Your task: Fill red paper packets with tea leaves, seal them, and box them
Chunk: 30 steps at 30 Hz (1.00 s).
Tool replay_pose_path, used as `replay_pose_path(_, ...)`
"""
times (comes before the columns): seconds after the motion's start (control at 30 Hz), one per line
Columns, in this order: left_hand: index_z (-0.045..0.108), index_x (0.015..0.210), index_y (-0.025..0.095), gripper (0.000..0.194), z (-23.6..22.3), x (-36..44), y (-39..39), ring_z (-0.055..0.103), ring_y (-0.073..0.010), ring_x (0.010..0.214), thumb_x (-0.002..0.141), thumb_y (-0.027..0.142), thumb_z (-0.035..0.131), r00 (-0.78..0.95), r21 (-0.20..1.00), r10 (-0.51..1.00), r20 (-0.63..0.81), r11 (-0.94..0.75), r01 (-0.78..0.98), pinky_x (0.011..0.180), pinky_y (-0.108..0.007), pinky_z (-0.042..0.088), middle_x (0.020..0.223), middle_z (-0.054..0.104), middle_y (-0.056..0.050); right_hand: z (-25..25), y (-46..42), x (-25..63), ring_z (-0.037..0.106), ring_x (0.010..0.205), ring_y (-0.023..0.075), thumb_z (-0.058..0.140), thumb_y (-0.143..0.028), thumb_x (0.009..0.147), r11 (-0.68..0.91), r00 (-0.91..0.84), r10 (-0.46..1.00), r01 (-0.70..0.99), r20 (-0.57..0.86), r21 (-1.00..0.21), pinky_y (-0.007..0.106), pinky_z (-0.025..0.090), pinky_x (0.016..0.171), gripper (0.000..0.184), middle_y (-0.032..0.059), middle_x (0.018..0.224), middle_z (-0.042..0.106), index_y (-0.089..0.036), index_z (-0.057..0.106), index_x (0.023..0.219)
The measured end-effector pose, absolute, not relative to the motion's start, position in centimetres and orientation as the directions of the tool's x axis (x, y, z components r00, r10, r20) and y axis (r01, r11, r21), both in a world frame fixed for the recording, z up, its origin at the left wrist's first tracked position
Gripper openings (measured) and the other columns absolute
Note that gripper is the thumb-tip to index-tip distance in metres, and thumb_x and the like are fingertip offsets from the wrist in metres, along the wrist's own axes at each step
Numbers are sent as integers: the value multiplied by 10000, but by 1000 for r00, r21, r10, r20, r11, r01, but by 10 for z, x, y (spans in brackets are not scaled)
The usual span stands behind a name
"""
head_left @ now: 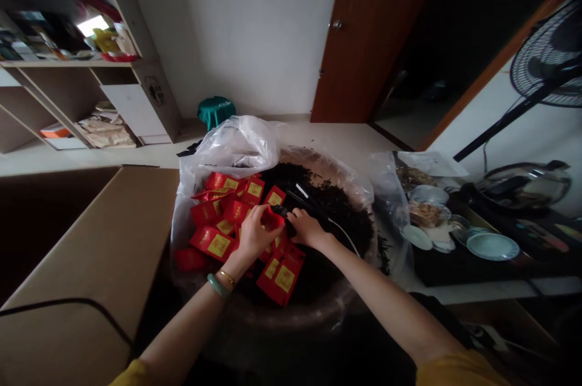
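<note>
My left hand (254, 234) is closed on a small red packet (274, 217), holding it over a big plastic-lined basin (336, 307) of dark loose tea leaves (331, 204). My right hand (305, 228) is closed around a dark scoop-like tool (291, 198) right beside that packet; its tip meets the packet's mouth. A thin white cord (343, 234) runs past the right wrist. Several red packets with yellow labels (218, 234) lie heaped on the left side of the basin and below the hands. A green bangle and a gold bracelet circle my left wrist.
An open cardboard box (91, 252) stands at the left. A dark tea tray with cups and small plates (454, 234) and a metal kettle (522, 183) are at the right. Shelves (68, 71), a green stool (216, 110), a brown door (364, 34) and a fan (550, 53) stand behind.
</note>
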State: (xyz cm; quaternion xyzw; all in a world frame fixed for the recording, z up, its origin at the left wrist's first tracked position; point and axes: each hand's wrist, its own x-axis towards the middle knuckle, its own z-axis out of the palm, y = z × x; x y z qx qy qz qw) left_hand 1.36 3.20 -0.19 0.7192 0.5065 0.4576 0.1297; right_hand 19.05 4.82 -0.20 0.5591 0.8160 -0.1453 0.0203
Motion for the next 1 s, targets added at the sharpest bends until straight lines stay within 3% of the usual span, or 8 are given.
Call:
replay_pose_path(0.13, 556, 1043, 204, 418, -1, 13, 32, 646, -183, 802, 686, 308, 745, 86, 646, 845, 528, -466, 605, 666, -300, 536, 910, 648, -36, -4, 49, 193, 522, 1124, 286, 714, -187, 682, 359, -405, 895, 903, -185, -238, 345, 492, 808, 630, 134, 1297, 486, -233, 512, 1277)
replay_pose_path(0.27, 552, 1042, 204, 420, 0, 12, 32, 645, -190, 814, 687, 320, 744, 87, 641, 840, 535, -471, 606, 662, -301, 535, 902, 647, -37, 1, 52, 198, 633, 880, 199, 630, -91, 706, 349, -413, 896, 882, -164, -318, 258, 461, 713, 320, 74, 1020, 626, -212, 686, 996)
replay_pose_path(0.37, 549, 1039, 207, 423, -1, 11, 33, 643, -193, 823, 686, 328, 747, 81, 636, 842, 534, -463, 617, 668, -304, 533, 899, 643, -34, 15, 57, 210, 644, 814, 174, 605, -64, 699, 328, -387, 914, 881, -123, -341, 238, 447, 686, 223, 43, 898, 666, -206, 708, 836)
replay_pose_path(0.43, 549, 1039, 205, 437, -2, 11, 35, 640, -199, 830, 676, 332, 756, 75, 627, 839, 539, -459, 630, 676, -312, 531, 898, 643, -36, 29, 59, 221, 645, 728, 151, 593, -62, 692, 295, -357, 931, 856, -73, -425, 226, 449, 655, 220, 11, 797, 679, -206, 703, 816)
replay_pose_path(0.57, 555, 1036, 197, 464, -4, 14, 37, 621, -230, 869, 648, 324, 774, 85, 570, 817, 571, -469, 675, 721, -353, 525, 917, 644, -55, 62, 56, 230, 579, 493, 117, 610, -149, 694, 222, -241, 967, 652, 80, -725, 221, 442, 539, 145, -49, 579, 612, -189, 691, 808)
replay_pose_path(0.8, 558, 1050, 187, 517, -5, 25, 36, 597, -254, 899, 599, 261, 801, 127, 528, 803, 582, -492, 692, 779, -391, 505, 953, 647, -66, 84, 36, 203, 655, 828, 156, 642, -125, 691, 471, -305, 881, 501, 361, -726, 274, 511, 782, 176, 18, 886, 700, -194, 704, 840)
replay_pose_path(0.93, 546, 1079, 174, 546, -6, 26, 35, 595, -256, 910, 604, 268, 798, 118, 528, 793, 598, -500, 687, 790, -396, 497, 965, 649, -70, 76, 34, 195, 671, 812, 138, 650, -109, 692, 449, -293, 890, 437, 349, -780, 251, 549, 707, 401, 67, 1104, 646, -196, 657, 1084)
replay_pose_path(1.0, 536, 1104, 172, 576, -6, 25, 35, 593, -258, 916, 604, 278, 800, 106, 535, 795, 597, -493, 686, 783, -392, 496, 972, 649, -72, 72, 34, 194, 680, 768, 133, 642, -109, 706, 414, -264, 908, 432, 326, -802, 244, 559, 665, 421, 71, 1076, 642, -189, 638, 1119)
